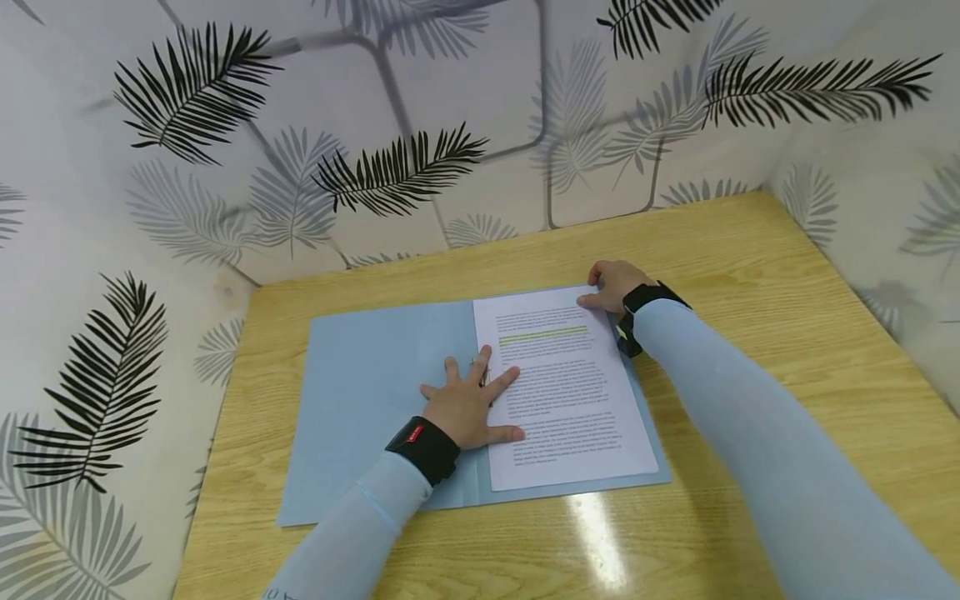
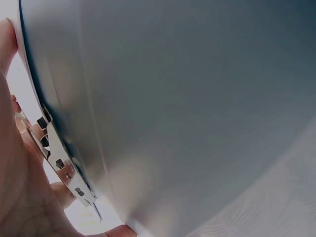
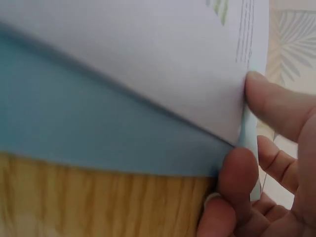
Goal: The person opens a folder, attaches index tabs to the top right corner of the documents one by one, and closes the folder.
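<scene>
A light blue folder (image 1: 367, 375) lies open on the wooden table. White printed sheets (image 1: 573, 400) with a yellow highlighted line (image 1: 543, 335) rest on its right side. My left hand (image 1: 462, 410) lies palm down over the folder's spine with its fingers spread, the thumb on the sheets. Beneath those fingers is a metal clip (image 2: 64, 165), mostly hidden in the head view. At the upper right corner, my right hand (image 1: 621, 285) grips the sheets. In the right wrist view its thumb (image 3: 269, 98) is on the paper and the other fingers curl at the corner.
The wooden table (image 1: 780, 275) extends to the right of the folder. Behind it and at both sides hangs a pale sheet with a leaf pattern (image 1: 405, 171). A light reflection (image 1: 597, 533) shows near the table's front.
</scene>
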A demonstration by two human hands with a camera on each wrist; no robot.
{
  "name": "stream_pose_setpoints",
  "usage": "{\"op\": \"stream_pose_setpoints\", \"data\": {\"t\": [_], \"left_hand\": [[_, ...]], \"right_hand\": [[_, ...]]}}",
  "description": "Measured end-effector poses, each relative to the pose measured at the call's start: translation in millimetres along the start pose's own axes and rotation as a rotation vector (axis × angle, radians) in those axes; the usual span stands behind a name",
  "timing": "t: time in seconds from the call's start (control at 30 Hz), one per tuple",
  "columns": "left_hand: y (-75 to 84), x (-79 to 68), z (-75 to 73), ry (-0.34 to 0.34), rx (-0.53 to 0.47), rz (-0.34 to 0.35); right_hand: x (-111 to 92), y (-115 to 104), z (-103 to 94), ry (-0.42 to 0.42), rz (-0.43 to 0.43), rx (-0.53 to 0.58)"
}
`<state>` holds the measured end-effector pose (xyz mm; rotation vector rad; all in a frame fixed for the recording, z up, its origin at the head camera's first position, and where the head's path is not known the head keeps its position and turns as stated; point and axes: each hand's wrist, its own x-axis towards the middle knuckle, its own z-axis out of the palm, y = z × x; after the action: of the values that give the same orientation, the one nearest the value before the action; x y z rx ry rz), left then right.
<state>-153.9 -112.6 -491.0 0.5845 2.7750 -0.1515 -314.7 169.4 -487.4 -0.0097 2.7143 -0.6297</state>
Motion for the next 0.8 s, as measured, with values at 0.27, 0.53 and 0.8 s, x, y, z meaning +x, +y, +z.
{"op": "stream_pose_setpoints", "data": {"t": [0.27, 0.53, 0.8], "left_hand": [[0.2, -1.2, -1.2, -0.004, -0.003, 0.003], [1.1, -3.3, -3.3, -0.008, -0.007, 0.001], [0.9, -2.1, -2.2, 0.001, -0.007, -0.003]], "right_hand": [[9, -5, 1.0, -0.038, 0.012, -0.093], [9, -8, -2.0, -0.117, 0.051, -0.117], [1, -13, -7.7, -0.129, 0.032, -0.121]]}}
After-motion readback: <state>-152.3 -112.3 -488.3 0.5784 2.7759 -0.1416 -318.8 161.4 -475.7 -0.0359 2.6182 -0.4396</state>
